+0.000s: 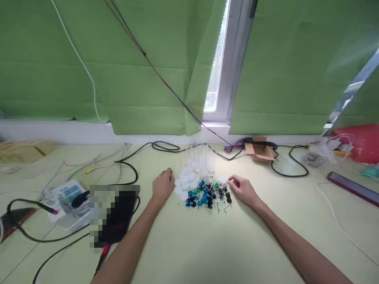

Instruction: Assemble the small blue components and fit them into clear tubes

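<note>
Small parts pile (207, 193): loose heap mid-table, between the person's two hands. Mixed colours, no sorting I can see inside it. Blue pieces (203, 199) are bright, slightly shiny, mostly centre and front. Black pieces (210, 204) are scattered among them and out toward the right edge. A few green pieces (216, 184) stand out. Thin metal pins (218, 202) poke out at odd angles, mostly on the right; screws or nails, too small to tell.

White discs (185, 185) lie bunched along the heap's left and back, round, flat-looking, some overlapping. One more white disc (223, 180) lies at the back right. Clear tubes (203, 156) stand behind, so see-through that I can't count them.

Left hand (163, 184) rests on the table (207, 248) just beside the white discs, fingers curled in; can't tell if anything is inside. Right hand (243, 190) is at the heap's right edge, fingers bent, thumb and fingertips near the lone disc. Can't tell if they touch it or pinch anything.

Open cardboard box (260, 153) sits behind to the right, by the black cable (288, 173).
</note>
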The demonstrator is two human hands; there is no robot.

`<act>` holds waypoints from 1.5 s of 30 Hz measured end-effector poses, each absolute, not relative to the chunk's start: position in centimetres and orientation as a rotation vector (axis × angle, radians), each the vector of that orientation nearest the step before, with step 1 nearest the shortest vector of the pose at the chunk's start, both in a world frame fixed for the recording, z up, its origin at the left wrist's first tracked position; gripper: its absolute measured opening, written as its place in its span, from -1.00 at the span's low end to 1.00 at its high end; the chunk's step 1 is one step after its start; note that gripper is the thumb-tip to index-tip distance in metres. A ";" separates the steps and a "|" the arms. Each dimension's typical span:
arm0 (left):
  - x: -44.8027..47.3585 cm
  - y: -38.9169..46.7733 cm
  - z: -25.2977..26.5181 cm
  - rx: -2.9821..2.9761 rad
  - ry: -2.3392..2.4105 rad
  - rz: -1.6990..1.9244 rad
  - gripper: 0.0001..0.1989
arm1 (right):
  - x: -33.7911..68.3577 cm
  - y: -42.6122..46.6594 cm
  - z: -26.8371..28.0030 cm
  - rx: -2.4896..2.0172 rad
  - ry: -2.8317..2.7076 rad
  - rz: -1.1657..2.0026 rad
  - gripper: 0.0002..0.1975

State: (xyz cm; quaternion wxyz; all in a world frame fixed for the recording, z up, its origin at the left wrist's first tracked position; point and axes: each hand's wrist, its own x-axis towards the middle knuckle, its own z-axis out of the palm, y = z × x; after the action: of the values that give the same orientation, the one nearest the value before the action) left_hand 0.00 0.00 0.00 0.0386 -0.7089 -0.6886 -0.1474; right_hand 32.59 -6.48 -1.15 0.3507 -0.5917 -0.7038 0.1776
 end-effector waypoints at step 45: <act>0.2 -0.3 0.0 -2.195 -2.123 -0.442 -0.75 | 33.0 -6.2 -1.7 -1.513 -1.829 0.444 -0.75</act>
State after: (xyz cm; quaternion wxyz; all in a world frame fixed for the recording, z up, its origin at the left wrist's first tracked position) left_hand 0.18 -0.29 0.05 0.0279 -0.7111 -0.6877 -0.1433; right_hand 33.02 -6.15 -1.69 0.3553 -0.5855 -0.7080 0.1720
